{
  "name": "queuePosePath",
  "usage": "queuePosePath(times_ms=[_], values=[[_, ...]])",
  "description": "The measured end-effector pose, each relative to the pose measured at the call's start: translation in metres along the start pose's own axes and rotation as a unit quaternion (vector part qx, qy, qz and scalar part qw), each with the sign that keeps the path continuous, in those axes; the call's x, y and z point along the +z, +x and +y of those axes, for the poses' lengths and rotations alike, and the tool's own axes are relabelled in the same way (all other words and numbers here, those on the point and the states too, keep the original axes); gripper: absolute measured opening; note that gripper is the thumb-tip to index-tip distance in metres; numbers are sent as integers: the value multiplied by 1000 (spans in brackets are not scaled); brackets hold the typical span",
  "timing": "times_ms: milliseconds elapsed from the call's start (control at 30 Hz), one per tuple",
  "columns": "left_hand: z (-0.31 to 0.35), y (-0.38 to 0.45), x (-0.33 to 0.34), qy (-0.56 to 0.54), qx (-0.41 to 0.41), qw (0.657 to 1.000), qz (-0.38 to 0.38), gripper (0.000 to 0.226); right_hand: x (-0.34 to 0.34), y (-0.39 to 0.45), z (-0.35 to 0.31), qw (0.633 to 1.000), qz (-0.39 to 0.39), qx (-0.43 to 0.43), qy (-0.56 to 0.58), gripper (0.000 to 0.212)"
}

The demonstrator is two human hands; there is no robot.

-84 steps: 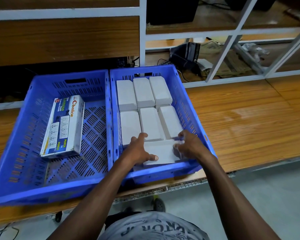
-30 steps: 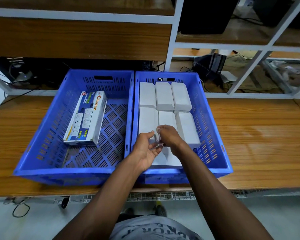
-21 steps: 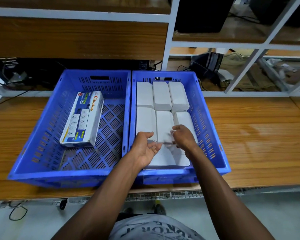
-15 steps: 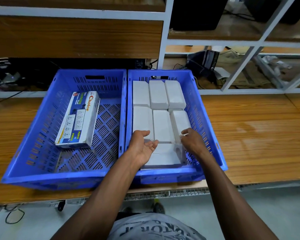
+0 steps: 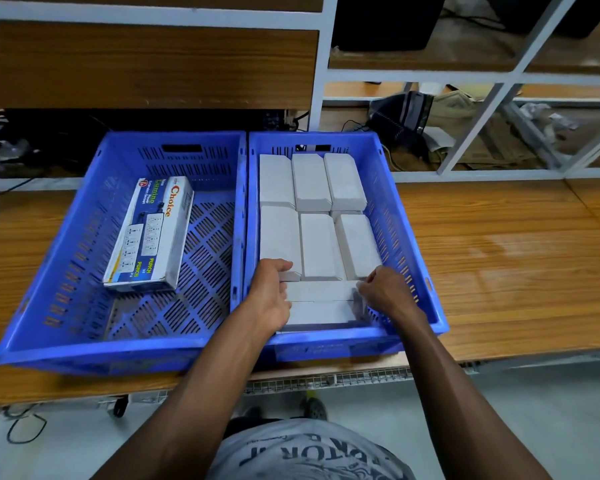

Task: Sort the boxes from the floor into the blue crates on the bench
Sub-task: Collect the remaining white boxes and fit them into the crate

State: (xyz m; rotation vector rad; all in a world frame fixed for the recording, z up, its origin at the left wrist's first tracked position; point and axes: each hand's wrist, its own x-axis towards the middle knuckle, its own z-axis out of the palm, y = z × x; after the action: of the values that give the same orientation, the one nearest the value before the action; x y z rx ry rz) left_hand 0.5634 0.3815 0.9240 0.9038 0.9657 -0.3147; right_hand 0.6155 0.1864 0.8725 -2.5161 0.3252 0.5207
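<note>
Looking down over the wooden bench [image 5: 499,258], I see two blue crates side by side: the left crate [image 5: 84,237] holds a single printed box [image 5: 149,237], while the right crate [image 5: 409,237] is nearly full, with six plain white boxes [image 5: 312,216] in two rows of three. By my reading the sorting is well along, though the floor stock is out of view, so I cannot tell what remains. Both arms reach in from below, at the near end of the right crate. My left hand [image 5: 271,292] curls over one end of a crosswise white box [image 5: 321,292] and my right hand [image 5: 381,292] grips the other, seating it against the row behind.
</note>
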Motion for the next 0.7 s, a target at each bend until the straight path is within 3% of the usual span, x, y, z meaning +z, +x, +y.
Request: queuePosePath(times_ms=[67,167,300,433,633,700], values=[[-6,-10,-3,26,0,1000,-7,10,-3,-2,-1,999,-27,-2,-22,21],[-11,-17,-8,40,-2,999,-27,33,-8,-5,-3,998,-64,9,-21,22],[-7,-14,-8,62,-41,996,-41,19,-9,-6,-6,987,-156,26,-24,16],[-2,-15,-12,106,-70,990,-67,30,-11,-5,-7,983,-179,23,-44,6],[5,-23,-18,157,-66,979,-115,35,-23,-7,-5,992,-110,49,-28,51],[4,-24,-20,168,-47,976,-127,44,-34,-15,-9,992,-112,54,-12,51]])
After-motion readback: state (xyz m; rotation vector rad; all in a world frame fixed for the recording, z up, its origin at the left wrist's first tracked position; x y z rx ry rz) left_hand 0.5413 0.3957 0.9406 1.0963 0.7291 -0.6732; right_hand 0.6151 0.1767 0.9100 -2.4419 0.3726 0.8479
